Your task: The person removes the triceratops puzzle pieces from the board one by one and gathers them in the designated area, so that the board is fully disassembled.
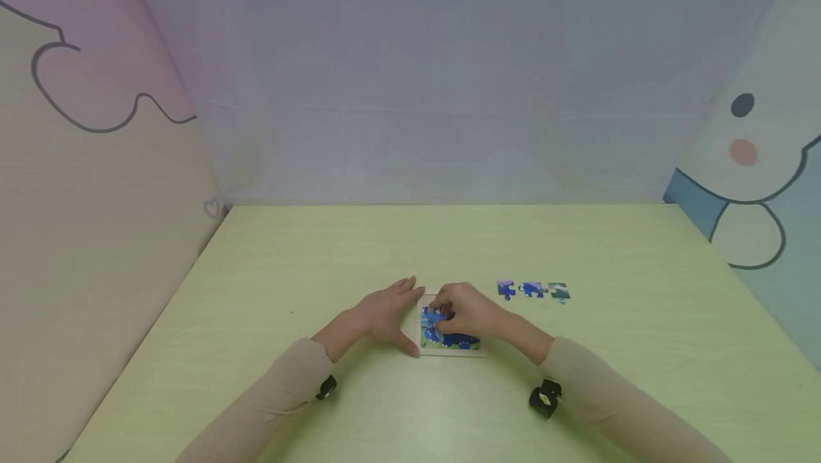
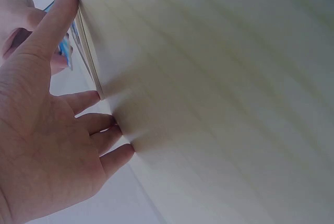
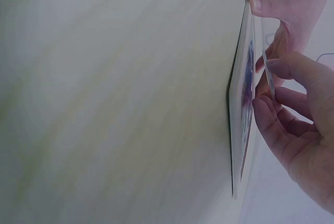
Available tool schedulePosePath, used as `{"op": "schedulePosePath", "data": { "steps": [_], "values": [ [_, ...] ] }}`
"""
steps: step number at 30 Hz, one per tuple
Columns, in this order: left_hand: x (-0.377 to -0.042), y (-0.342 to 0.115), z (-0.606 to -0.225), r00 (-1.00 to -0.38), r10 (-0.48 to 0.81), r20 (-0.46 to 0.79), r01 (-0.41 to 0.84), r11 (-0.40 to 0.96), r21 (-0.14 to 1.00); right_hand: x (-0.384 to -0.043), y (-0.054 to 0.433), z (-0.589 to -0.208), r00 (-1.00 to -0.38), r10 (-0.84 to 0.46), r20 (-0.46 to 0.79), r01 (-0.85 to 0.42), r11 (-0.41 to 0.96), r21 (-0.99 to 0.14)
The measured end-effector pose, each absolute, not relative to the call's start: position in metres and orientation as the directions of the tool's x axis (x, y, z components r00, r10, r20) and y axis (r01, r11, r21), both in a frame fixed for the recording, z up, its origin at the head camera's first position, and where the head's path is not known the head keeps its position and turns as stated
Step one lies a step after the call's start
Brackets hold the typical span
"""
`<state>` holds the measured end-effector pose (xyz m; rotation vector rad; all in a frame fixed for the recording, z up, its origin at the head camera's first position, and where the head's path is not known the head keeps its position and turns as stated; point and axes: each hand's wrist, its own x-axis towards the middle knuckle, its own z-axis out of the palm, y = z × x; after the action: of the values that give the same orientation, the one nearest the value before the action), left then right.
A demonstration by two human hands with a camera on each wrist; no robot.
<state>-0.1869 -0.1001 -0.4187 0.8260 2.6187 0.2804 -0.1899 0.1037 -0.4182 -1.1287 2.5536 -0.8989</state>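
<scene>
A white-rimmed puzzle tray [image 1: 454, 355] lies flat on the table, with blue dinosaur-like puzzle pieces [image 1: 460, 341] inside it. My left hand [image 1: 391, 313] is spread at the tray's left side, its thumb at the near left corner and a fingertip at the far left corner. Over the tray, my right hand [image 1: 473, 310] pinches a jigsaw piece [image 3: 268, 75] between thumb and fingers. That piece is held tilted, just above the tray surface in the right wrist view. The right hand covers the upper right part of the picture.
To the right beyond the tray, three loose jigsaw pieces lie in a row: a left one [image 1: 505, 288], a middle one [image 1: 533, 289] and a right one [image 1: 559, 290]. The pale green table [image 1: 321, 249] meets a fabric backdrop [image 1: 442, 92] at its far edge.
</scene>
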Motion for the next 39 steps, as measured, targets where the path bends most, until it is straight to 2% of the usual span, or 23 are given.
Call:
{"op": "schedulePosePath", "data": {
  "steps": [7, 16, 24, 32, 39],
  "values": [
    [-0.187, -0.101, -0.420, -0.755, 0.587, -0.291, 0.520, 0.807, 0.280, -0.189, 0.113, -0.414, -0.676, -0.734, 0.065, -0.625, 0.525, -0.578],
    [-0.185, -0.100, -0.418, -0.761, 0.583, -0.285, 0.506, 0.808, 0.301, -0.188, 0.141, -0.409, -0.746, -0.665, -0.027, -0.494, 0.581, -0.647],
    [-0.185, -0.101, -0.417, -0.761, 0.588, -0.275, 0.514, 0.805, 0.297, -0.187, 0.174, -0.406, -0.763, -0.645, 0.041, -0.542, 0.604, -0.584],
    [-0.185, -0.101, -0.419, -0.762, 0.587, -0.274, 0.516, 0.806, 0.291, -0.184, 0.201, -0.405, -0.796, -0.606, 0.015, -0.515, 0.662, -0.545],
    [-0.184, -0.100, -0.420, -0.763, 0.584, -0.277, 0.516, 0.808, 0.284, -0.182, 0.217, -0.411, -0.785, -0.618, 0.041, -0.553, 0.670, -0.496]
  ]
}}
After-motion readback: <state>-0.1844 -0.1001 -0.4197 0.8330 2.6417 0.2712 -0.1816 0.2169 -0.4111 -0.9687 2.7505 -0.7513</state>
